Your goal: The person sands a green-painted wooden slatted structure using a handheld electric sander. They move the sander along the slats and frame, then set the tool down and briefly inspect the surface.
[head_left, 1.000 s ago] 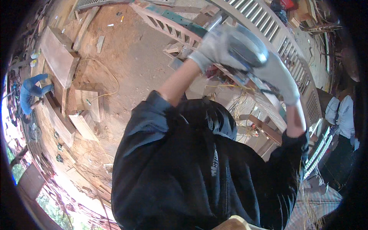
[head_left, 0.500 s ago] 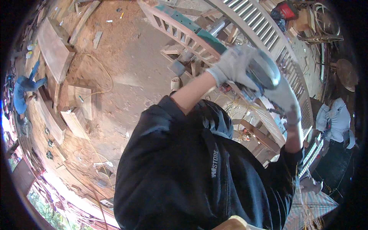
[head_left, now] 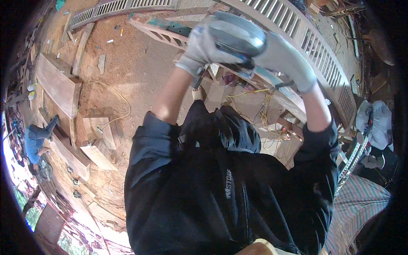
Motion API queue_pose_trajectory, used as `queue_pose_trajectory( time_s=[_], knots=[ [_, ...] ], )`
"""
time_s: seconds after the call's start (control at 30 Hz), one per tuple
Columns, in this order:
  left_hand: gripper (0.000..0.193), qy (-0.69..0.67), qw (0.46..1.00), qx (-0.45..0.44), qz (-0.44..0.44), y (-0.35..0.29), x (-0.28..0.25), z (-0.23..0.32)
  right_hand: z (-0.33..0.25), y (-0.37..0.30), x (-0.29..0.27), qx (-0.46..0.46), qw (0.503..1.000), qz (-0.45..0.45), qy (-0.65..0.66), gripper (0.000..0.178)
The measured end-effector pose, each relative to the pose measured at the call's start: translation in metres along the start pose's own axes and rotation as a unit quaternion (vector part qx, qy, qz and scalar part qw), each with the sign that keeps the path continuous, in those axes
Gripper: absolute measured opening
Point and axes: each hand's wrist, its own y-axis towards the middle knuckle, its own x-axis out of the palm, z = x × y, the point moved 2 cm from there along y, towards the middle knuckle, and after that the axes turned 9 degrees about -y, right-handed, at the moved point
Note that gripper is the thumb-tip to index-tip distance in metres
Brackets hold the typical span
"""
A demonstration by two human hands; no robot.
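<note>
Both my hands wear pale work gloves and grip one corded power tool [head_left: 238, 34] with a rounded silver-grey housing and a darker underside. My left hand [head_left: 203, 49] is closed round its left end. At the right end my right hand [head_left: 287, 59] is wrapped over it, with its fingers partly hidden. A dark cord sleeve [head_left: 284, 84] sticks out below the right hand. Beneath the tool runs a long slatted wooden piece [head_left: 159, 33] with teal patches. I cannot tell whether the tool touches it.
A curved slatted wooden panel [head_left: 312, 40] stretches beyond my hands to the right. Thick timber blocks [head_left: 59, 85] lie at the left, where another person [head_left: 34, 142] bends over. Yellow cord [head_left: 265, 106] tangles near my legs. A striped cloth [head_left: 359, 208] hangs at the lower right.
My hands and the tool have shifted left and slightly farther from my body. My view has turned, so more of my legs and another slatted piece at the far left show.
</note>
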Motion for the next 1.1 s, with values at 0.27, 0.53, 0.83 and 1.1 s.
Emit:
queue_pose_trajectory(
  time_s=[0.27, 0.53, 0.83, 1.1],
  knots=[
    [0.114, 0.022, 0.999, 0.021, -0.03, 0.003, 0.132, 0.062, 0.102, -0.119, 0.009, 0.089, 0.992, -0.009, 0.093, 0.053],
    [0.11, -0.06, 0.99, 0.075, -0.105, 0.013, 0.237, 0.085, 0.17, -0.213, 0.021, 0.214, 0.969, -0.009, 0.125, 0.058],
    [0.105, -0.048, 0.988, 0.054, -0.134, 0.025, 0.194, 0.075, 0.154, -0.183, 0.026, 0.165, 0.977, 0.024, 0.129, 0.052],
    [0.105, -0.044, 0.989, 0.042, -0.134, 0.033, 0.064, 0.027, 0.056, -0.083, 0.027, 0.148, 0.981, 0.042, 0.117, 0.051]
  ],
)
